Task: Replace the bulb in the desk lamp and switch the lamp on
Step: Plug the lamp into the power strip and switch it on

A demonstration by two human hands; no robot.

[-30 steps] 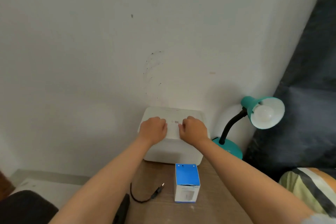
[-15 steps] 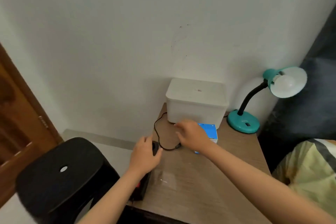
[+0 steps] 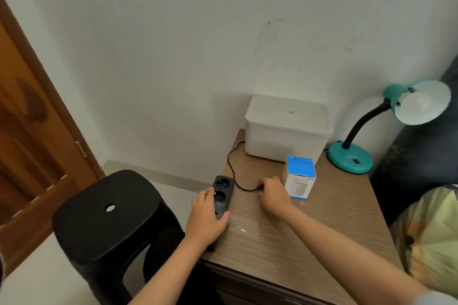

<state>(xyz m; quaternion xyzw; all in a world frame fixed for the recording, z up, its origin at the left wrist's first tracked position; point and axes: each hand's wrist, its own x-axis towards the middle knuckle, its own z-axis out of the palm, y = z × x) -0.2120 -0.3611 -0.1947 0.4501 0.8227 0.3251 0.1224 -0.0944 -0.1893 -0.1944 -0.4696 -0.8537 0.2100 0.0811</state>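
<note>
A teal desk lamp (image 3: 352, 160) stands at the table's back right, its shade holding a white bulb (image 3: 418, 103), unlit. A blue and white bulb box (image 3: 300, 177) stands upright in front of the white container. My left hand (image 3: 207, 215) grips a black power strip (image 3: 223, 193) at the table's left edge. My right hand (image 3: 272, 194) holds the plug end of the lamp's black cord (image 3: 231, 168), a short way right of the strip. The plug itself is mostly hidden in my fingers.
A lidded white plastic container (image 3: 287, 129) sits against the wall. A black plastic stool (image 3: 111, 215) stands left of the wooden table (image 3: 322, 230). A brown door (image 3: 29, 131) is at far left, and a patterned cushion (image 3: 431, 233) and dark fabric at right.
Both hands left the white container's lid and came down to the table. My left hand took hold of the power strip and my right hand took the cord's plug end.
</note>
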